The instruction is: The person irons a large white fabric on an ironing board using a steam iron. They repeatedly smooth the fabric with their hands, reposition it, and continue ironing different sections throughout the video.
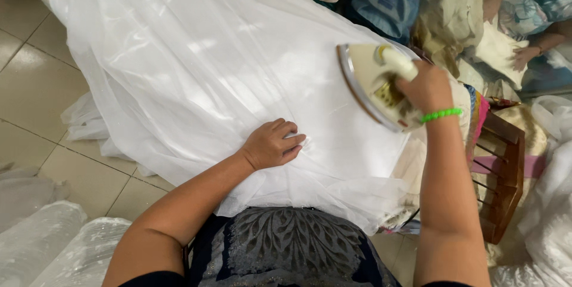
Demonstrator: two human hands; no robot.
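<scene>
A wide sheet of sheer white fabric [196,66] lies spread over an ironing board and hangs toward the floor on the left. My left hand [273,143] rests on the fabric near the front edge, fingers curled and pressing the cloth flat. My right hand [428,89], with a green bead bracelet on the wrist, grips the white handle of a cream-coloured iron [372,84]. The iron is tilted up on its side at the right end of the fabric, its metal soleplate facing left.
A dark wooden rack [503,174] stands at the right beside the board. Piles of cloth and another person's hand [524,56] are at the top right. Clear plastic bags [47,239] lie on the tiled floor [36,90] at lower left.
</scene>
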